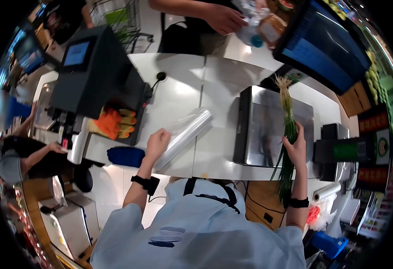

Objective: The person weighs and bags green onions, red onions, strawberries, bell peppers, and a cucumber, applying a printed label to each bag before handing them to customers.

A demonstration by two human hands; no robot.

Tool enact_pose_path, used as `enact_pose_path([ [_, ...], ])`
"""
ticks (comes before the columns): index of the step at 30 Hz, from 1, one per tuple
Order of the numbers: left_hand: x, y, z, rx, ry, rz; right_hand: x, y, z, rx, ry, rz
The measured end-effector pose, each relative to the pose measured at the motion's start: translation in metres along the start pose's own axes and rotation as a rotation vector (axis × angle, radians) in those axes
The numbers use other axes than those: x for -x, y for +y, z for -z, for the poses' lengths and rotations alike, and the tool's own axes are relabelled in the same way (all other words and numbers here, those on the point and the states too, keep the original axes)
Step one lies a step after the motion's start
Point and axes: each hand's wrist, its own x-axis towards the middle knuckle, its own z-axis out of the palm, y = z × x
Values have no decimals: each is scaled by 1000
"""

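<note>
A bunch of spring onions [288,117] lies lengthwise over the metal plate of a weighing scale [266,130], pale root ends away from me and green leaves hanging over the counter's near edge. My right hand [296,145] grips the bunch at its green part, thumb on the left side. On the white counter, a roll of clear plastic bags [188,134] rests at a slant. My left hand [159,143] is closed at the roll's left side, seemingly pinching the loose edge of the film; its fingertips are partly hidden.
Left of the roll stand a dark label machine [95,76], orange work gloves [116,123] and a blue pouch [125,156]. A monitor [324,42] leans in at upper right. Across the counter, another person's hand [225,19] holds a plastic bottle [252,33]. More people are at left.
</note>
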Motion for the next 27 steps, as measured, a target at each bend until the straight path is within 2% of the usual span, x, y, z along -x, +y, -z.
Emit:
enact_pose_path([
  [2, -12, -18, -5, 265, 136, -117, 11, 20, 23, 409, 73, -49],
  [4, -10, -1, 7, 339, 282, -177, 16, 53, 36, 553, 157, 51],
  [6, -9, 12, 20, 416, 334, -108, 14, 69, 44, 702, 134, 138],
  [8, 0, 40, 31, 669, 276, -83, 8, 86, 50, 859, 131, 291],
  [9, 5, 52, 30, 782, 212, -132, 4, 93, 53, 920, 151, 352],
  [10, 12, 66, 26, 783, 210, -144, 0, 97, 57, 980, 168, 418],
  [11, 22, 82, 19, 715, 108, -72, -4, 101, 62, 1023, 147, 410],
  [12, 32, 94, 10, 644, 10, 1, -5, 101, 65, 1019, 156, 416],
  [14, 42, 104, -20, 574, -213, -35, -8, 99, 72, 974, 85, 508],
  [16, 45, 96, -61, 328, -256, -259, -6, 94, 78, 906, -7, 502],
  [20, 51, 70, -128, 264, -309, -169, -12, 43, 86, 719, 68, 576],
  [21, 53, 68, -135, 266, -293, -187, -17, 25, 87, 649, 93, 572],
  [23, 55, 64, -148, 474, -278, -158, -23, -20, 84, 507, 192, 603],
  [27, 48, 54, -150, 425, -272, -133, -56, -82, 52, 126, 275, 561],
])
